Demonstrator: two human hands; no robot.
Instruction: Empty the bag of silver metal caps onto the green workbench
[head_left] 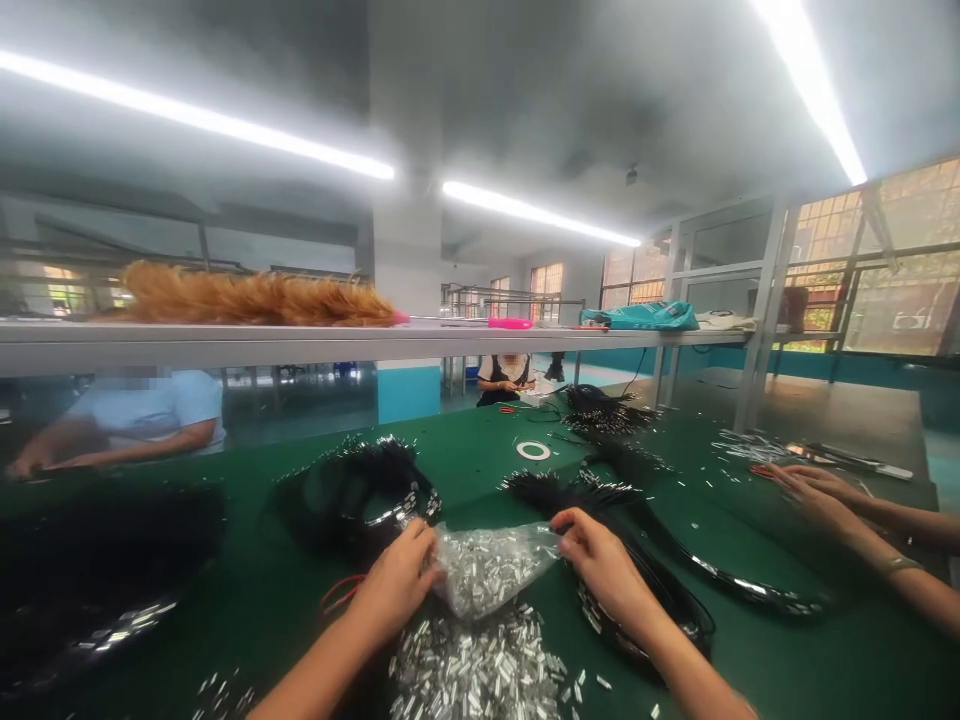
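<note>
My left hand [397,575] and my right hand [600,570] grip opposite ends of a clear plastic bag [491,570] full of small silver metal tubes, possibly crimp ferrules. Below the bag, a loose heap of the same silver pieces [472,670] lies on the green workbench [465,480]. Bundles of black wires [360,495] with shiny metal-tipped ends lie on either side, and one bundle [637,550] runs beside and under my right hand. A co-worker's hands [814,495] rest on the bench at the right, apart from mine.
A white shelf [300,347] spans the far side of the bench, holding an orange feather duster [255,298] and a teal bag [641,316]. Seated co-workers [142,415] face me across it. A white tape ring [533,451] and scattered silver pieces lie on the bench.
</note>
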